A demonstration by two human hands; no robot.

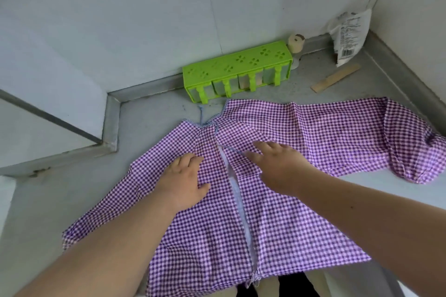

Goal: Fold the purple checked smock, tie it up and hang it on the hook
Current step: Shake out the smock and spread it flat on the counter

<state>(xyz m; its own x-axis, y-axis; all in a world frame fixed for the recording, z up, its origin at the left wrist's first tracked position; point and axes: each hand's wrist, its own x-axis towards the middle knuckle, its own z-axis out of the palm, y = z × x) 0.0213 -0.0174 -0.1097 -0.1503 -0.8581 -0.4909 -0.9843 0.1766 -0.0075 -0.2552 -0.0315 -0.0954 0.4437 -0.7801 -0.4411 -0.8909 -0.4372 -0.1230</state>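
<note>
Both the left hand [184,179] and right hand [277,164] lie flat, fingers straight, on the purple checked cotton smock [277,229], either side of its pale centre opening [237,198]; I'd smooth outward from there before folding.

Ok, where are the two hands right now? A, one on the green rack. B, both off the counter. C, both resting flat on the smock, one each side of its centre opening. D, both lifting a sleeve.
C: the left hand and right hand lie flat on the purple checked smock, either side of its opening.
</note>
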